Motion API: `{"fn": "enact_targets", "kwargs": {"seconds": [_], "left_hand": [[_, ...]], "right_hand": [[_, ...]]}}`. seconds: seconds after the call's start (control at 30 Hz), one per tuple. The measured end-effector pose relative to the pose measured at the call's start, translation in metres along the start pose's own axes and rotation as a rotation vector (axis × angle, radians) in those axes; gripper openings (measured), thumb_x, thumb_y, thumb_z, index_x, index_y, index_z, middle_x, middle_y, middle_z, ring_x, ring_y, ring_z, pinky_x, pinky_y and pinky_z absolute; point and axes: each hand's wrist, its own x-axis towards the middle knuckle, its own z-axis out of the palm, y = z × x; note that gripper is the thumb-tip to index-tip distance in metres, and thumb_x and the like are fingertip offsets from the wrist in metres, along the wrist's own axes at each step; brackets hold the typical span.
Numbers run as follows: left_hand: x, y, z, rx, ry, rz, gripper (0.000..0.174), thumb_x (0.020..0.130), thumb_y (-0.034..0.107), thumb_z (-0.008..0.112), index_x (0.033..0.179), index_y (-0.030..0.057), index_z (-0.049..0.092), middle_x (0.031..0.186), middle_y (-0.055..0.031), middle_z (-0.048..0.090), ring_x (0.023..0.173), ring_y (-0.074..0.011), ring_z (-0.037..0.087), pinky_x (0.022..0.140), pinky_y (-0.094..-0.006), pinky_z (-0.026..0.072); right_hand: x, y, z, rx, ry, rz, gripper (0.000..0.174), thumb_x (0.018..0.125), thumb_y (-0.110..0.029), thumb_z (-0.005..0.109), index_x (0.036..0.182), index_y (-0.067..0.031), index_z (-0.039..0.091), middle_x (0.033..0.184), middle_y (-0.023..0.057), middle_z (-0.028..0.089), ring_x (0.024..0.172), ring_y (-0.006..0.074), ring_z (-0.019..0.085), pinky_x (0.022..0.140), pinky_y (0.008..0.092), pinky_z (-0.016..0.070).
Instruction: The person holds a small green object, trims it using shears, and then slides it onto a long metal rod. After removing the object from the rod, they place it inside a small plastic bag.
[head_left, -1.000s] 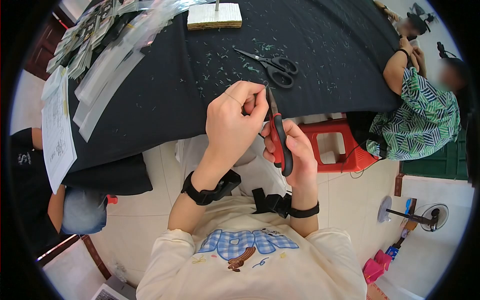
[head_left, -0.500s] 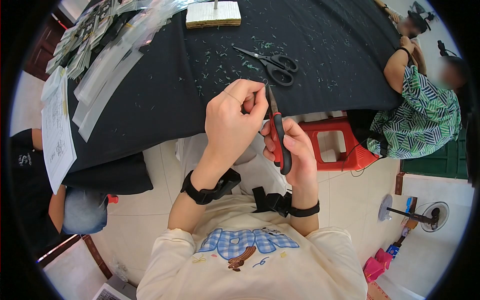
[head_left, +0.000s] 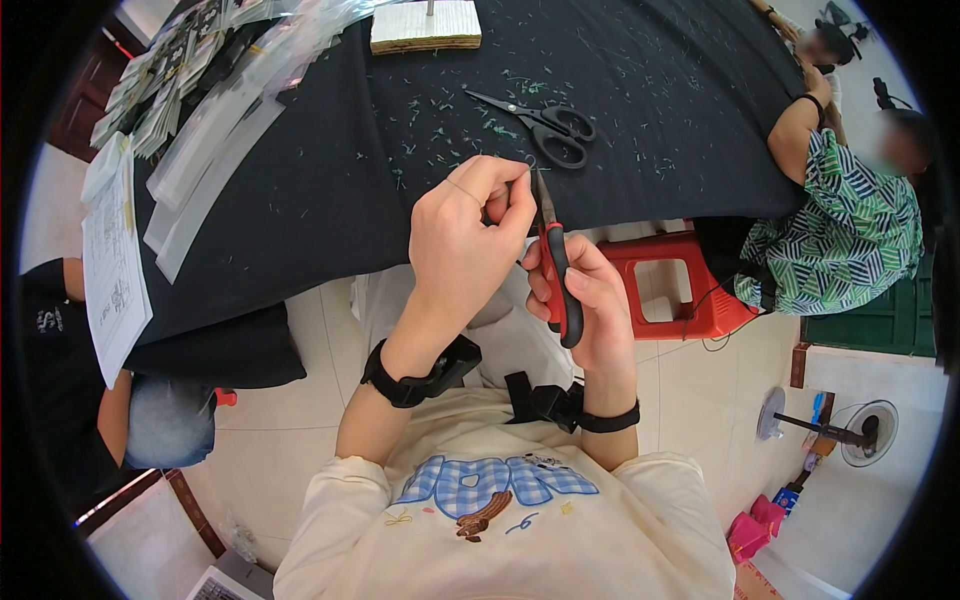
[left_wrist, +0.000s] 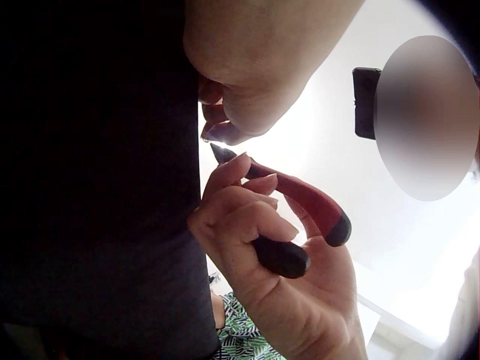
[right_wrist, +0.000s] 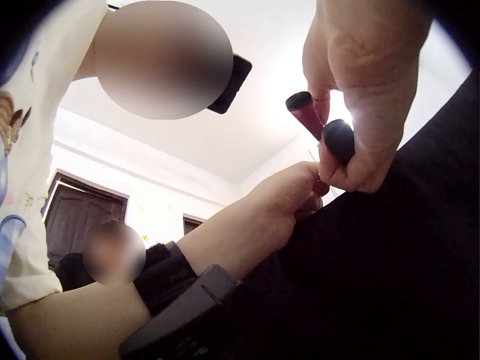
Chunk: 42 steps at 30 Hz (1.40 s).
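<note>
Seemingly mid-trim, red-and-black-handled metal pliers (head_left: 559, 262) are gripped by the right hand (head_left: 602, 305), one tiny piece (head_left: 532, 164) pinched by the left hand (head_left: 465, 238); steadiness seems needed.

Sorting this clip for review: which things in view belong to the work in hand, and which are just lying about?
Apparently in use:
red-and-black pliers, held in the right hand
left hand, pinching something too small to identify

Apparently lying about:
black scissors
green scraps
white-topped block
clear plastic sleeves
red stool
</note>
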Motion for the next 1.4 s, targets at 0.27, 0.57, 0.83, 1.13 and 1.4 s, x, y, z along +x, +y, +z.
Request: {"fn": "enact_targets", "kwargs": {"seconds": [0.27,0.57,0.83,1.13,1.4], "left_hand": [[-0.001,0.001,0.0,-0.004,0.007,-0.023,0.002,0.076,-0.002,0.062,0.077,-0.0004,0.061,0.051,0.0043,0.042,0.046,0.0002,0.033,0.04,-0.0182,0.0243],[-0.001,0.0,-0.001,0.022,0.028,-0.015,0.003,0.075,-0.003,0.062,0.077,-0.001,0.061,0.051,0.004,0.042,0.045,-0.0004,0.033,0.04,-0.0188,0.0249],[-0.002,-0.001,0.0,0.029,0.032,-0.006,0.005,0.074,-0.005,0.062,0.077,-0.0015,0.06,0.052,0.003,0.043,0.045,-0.001,0.034,0.04,-0.0191,0.0259],[-0.001,0.0,0.0,0.058,0.027,-0.009,0.004,0.073,-0.004,0.062,0.076,-0.0013,0.06,0.051,0.0029,0.042,0.045,-0.0014,0.033,0.04,-0.0196,0.0254],[-0.001,0.001,0.0,0.06,0.02,-0.022,0.004,0.073,-0.004,0.062,0.075,-0.0012,0.06,0.051,0.0021,0.043,0.044,-0.0019,0.034,0.039,-0.0199,0.026]], "right_hand": [[0.0,0.005,0.003,0.032,0.04,0.0,0.011,0.083,-0.012,0.05,0.089,-0.003,0.05,0.098,0.0092,0.056,0.07,0.0084,0.047,0.06,0.0239,0.0433],[-0.001,0.01,0.011,0.04,0.078,-0.02,0.013,0.084,-0.009,0.048,0.092,0.0001,0.052,0.096,0.009,0.057,0.068,0.0085,0.048,0.058,0.0235,0.0439],[-0.002,0.011,0.012,-0.008,0.12,-0.011,0.013,0.084,-0.008,0.046,0.092,0.0001,0.052,0.094,0.0082,0.057,0.065,0.0077,0.045,0.057,0.0226,0.0422],[-0.001,0.009,0.015,-0.005,0.127,-0.011,0.014,0.084,-0.01,0.046,0.091,0.0005,0.052,0.092,0.0074,0.057,0.064,0.0069,0.044,0.056,0.0229,0.0421],[-0.002,0.008,0.015,-0.01,0.139,-0.004,0.014,0.084,-0.01,0.047,0.09,0.0007,0.053,0.089,0.006,0.056,0.064,0.0063,0.044,0.056,0.0228,0.0428]]}}
